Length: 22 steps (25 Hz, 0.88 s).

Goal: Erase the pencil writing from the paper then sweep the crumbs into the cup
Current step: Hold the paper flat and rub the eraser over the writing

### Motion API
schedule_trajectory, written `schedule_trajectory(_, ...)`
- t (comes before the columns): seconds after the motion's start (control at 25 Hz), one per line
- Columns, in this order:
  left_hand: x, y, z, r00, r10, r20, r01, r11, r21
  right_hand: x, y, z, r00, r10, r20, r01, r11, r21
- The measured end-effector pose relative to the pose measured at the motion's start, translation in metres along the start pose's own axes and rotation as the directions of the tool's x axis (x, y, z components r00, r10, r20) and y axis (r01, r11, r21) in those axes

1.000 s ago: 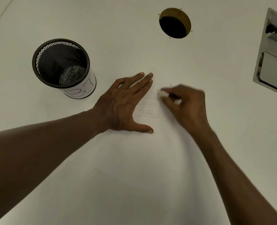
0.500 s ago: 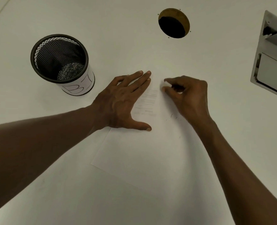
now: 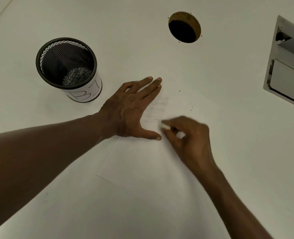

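Observation:
A white sheet of paper (image 3: 142, 163) lies on the white table. Faint pencil lines (image 3: 158, 107) run across its upper part. My left hand (image 3: 132, 109) lies flat on the paper's upper left with fingers straight and thumb spread. My right hand (image 3: 189, 140), blurred, pinches a small white eraser (image 3: 165, 126) on the paper just right of my left thumb, below the pencil lines. A few dark crumbs (image 3: 191, 107) lie to the right of the writing. The black mesh cup (image 3: 67, 66) with a white label stands upright to the upper left.
A round cable hole (image 3: 184, 27) opens in the table at the top centre. A grey metal socket box (image 3: 287, 66) is set into the table at the right edge. Something crumpled and grey lies in the cup's bottom.
My right hand with the eraser has moved down the paper toward me, from the top of the writing to just beside my left thumb. The left hand has stayed pressed in place.

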<state>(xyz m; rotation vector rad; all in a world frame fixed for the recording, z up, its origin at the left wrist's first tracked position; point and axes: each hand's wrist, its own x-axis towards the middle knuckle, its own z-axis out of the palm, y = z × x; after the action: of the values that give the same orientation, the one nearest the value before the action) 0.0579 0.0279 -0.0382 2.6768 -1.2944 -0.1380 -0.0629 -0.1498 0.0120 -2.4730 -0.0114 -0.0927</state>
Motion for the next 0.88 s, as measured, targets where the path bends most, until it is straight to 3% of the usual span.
schedule_trajectory(0.24,0.001,0.0,0.0,1.0,0.005,-0.007,-0.006,1.0,-0.021,0.043,0.017,-0.012,0.995,0.048,-0.087,-0.05,0.999,-0.011)
schedule_trajectory(0.4,0.0,0.0,-0.002,1.0,0.012,0.003,-0.012,1.0,-0.01,0.002,-0.003,-0.004,0.999,0.004,0.033,-0.004,1.0,0.001)
schedule_trajectory(0.48,0.0,0.0,-0.003,1.0,0.012,0.0,-0.012,1.0,-0.013,0.032,0.014,-0.013,0.994,0.074,-0.08,-0.075,0.997,-0.012)
schedule_trajectory(0.56,0.001,0.001,-0.003,1.0,0.01,0.004,-0.01,1.0,-0.02,0.041,0.02,-0.017,0.991,0.095,-0.094,-0.097,0.995,-0.016)
schedule_trajectory(0.72,0.001,0.0,-0.002,1.0,0.005,0.011,-0.005,1.0,-0.022,-0.003,0.0,-0.008,0.999,-0.001,0.043,0.003,0.999,-0.04)
schedule_trajectory(0.88,0.001,0.001,-0.001,1.0,0.006,-0.015,-0.007,0.999,-0.031,0.045,0.017,-0.015,0.994,0.053,-0.093,-0.057,0.997,-0.041)
